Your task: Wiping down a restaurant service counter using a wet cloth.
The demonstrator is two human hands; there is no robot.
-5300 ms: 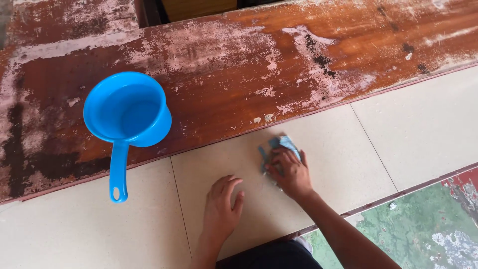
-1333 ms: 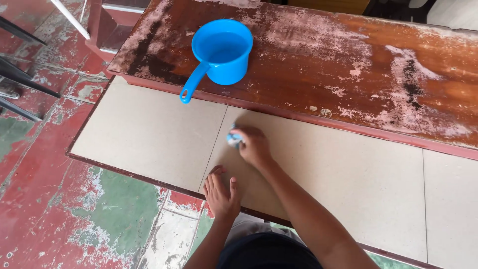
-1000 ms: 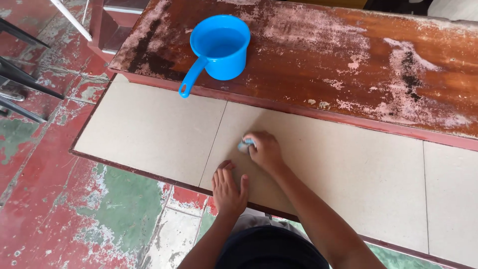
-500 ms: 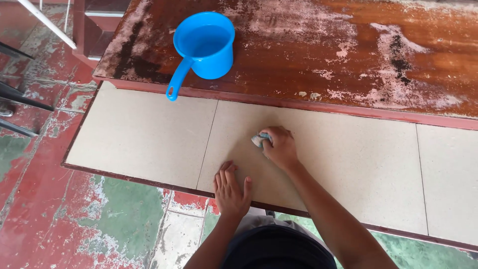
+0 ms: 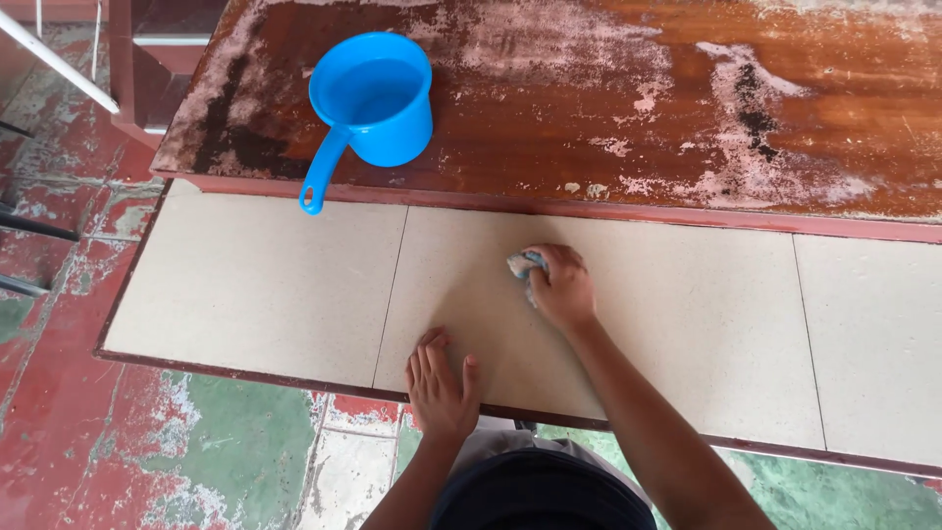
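A: Step in hand?
B: Wiping. Small blue cloth [image 5: 523, 265] gripped in closed right hand [image 5: 561, 287], pressed on middle beige tile [image 5: 677, 324]. Left hand [image 5: 441, 378] laid flat, open, at near edge.
A: Next?
B: Firm strokes needed, probably.
A: Surroundings?
B: Worn wooden surface [image 5: 608, 98], blue dipper [image 5: 373, 98] at far left; red-green floor [image 5: 196, 451].

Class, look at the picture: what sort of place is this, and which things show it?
Probably a home porch or work area under renovation: beige tiles laid on a worn wooden table, a blue water scoop, and a flaking red and green painted floor.
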